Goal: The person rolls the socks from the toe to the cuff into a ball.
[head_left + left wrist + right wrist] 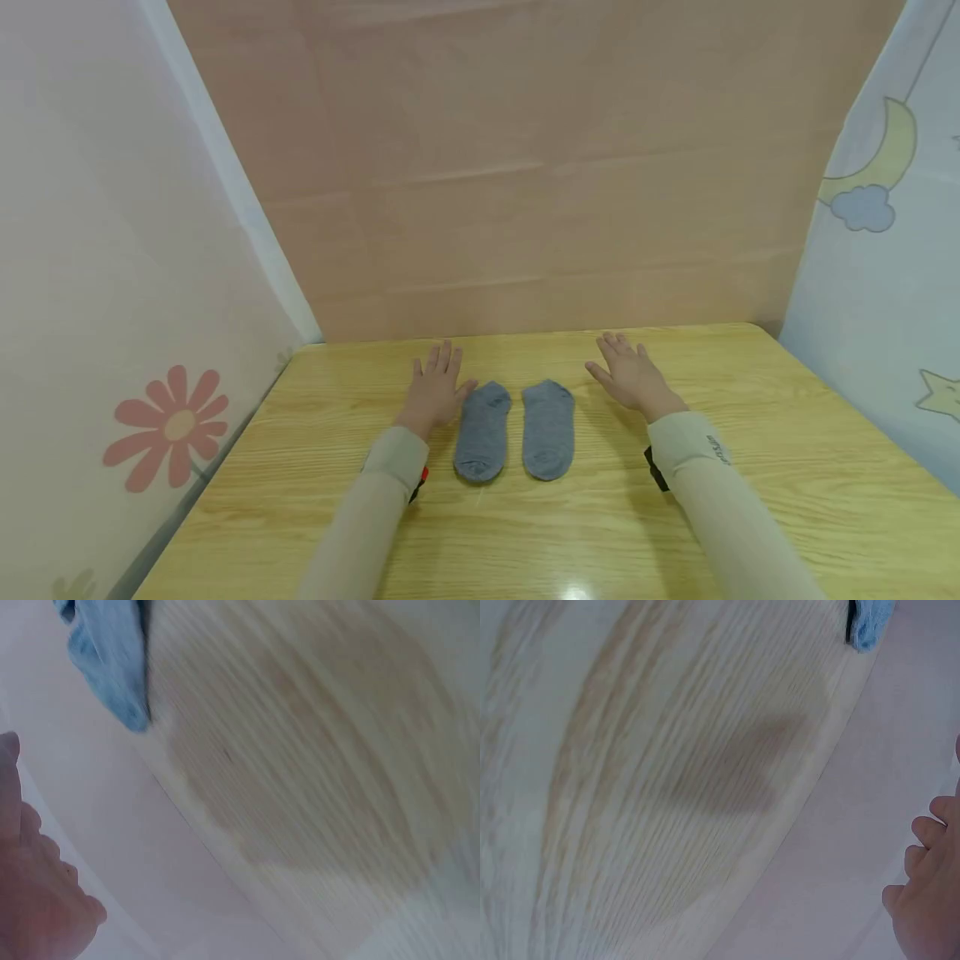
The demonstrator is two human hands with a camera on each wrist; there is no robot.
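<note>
Wood table (540, 533) under grey socks (548, 429) | tan backdrop (540, 167) | left grip (434, 391), right grip (628, 377) uncurled

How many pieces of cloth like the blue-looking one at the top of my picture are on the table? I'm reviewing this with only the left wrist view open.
Observer: Two. The head view shows a left sock and a right sock, lying side by side on the table with a gap between them.
Operator: Is anything being held on the far side of them?
Observer: No, the right hand is empty, its fingers stretched out.
Operator: Any printed pictures around the workspace?
Observer: Yes, a red flower on the wall to the left.
</note>
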